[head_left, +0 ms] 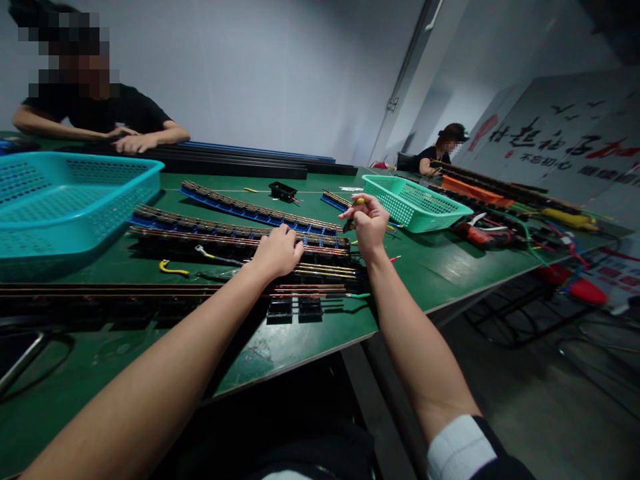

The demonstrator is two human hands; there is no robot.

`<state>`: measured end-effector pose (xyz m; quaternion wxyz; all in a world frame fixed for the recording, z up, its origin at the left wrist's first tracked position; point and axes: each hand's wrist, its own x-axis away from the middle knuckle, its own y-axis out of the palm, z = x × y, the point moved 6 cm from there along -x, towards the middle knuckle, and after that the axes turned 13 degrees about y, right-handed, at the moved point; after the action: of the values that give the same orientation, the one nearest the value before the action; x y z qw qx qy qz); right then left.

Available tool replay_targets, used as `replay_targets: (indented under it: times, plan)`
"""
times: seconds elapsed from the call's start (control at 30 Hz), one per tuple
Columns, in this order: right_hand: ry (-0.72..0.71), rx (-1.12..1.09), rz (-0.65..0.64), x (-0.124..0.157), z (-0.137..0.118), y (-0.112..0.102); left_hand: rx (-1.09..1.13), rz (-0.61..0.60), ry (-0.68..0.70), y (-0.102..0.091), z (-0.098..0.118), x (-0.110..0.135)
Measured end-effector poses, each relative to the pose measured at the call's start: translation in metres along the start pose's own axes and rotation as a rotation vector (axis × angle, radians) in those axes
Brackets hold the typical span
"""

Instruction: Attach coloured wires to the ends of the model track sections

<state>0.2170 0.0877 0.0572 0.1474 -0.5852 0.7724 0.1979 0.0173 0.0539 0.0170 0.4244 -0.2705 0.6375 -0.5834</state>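
Observation:
My left hand [277,252] is closed over a long strip of copper-coloured rods on black and blue holders [225,235], its fingers bent over the far side. Above the right end of this strip, my right hand [371,223] is raised with its fingers curled around a small yellow-and-black thing [361,201]. Most of that thing is hidden in the fist, so I cannot tell its kind. Near my left hand lie a black cable with a metal lug [216,256] and a short yellow wire [173,269]. Another blue-backed strip [250,208] lies behind.
A teal basket [80,220] stands at the left and a green basket [420,207] at the right. A long rod assembly [110,292] runs along the front. Red-and-black power tools [483,233] lie right. One person [145,113] sits across the table, another [435,157] farther off.

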Motion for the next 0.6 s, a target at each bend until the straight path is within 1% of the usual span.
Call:
replay_targets:
  times: [0.07,0.17,0.27,0.37,0.4,0.47,0.6]
  plan:
    - [-0.007,0.011,-0.035,0.003,-0.001,0.001,0.004,0.005,0.003,0.000,0.000,0.000]
    - [-0.013,0.046,-0.134,0.007,-0.003,0.007,0.010,0.010,0.000,0.000,0.000,0.000]
    - [-0.017,0.129,-0.239,0.013,-0.004,0.014,0.014,0.011,-0.003,0.000,0.000,0.001]
    - [-0.020,0.210,-0.301,0.017,-0.003,0.020,0.013,0.012,-0.001,-0.001,0.001,0.001]
    - [-0.019,0.213,-0.298,0.018,-0.002,0.021,0.012,0.012,-0.002,0.000,0.001,0.001]
    - [-0.014,0.172,-0.238,0.016,-0.001,0.018,0.013,0.011,-0.002,0.000,0.000,0.000]
    - [-0.006,0.060,-0.020,0.010,-0.001,0.006,0.017,0.007,0.001,0.000,0.000,0.000]
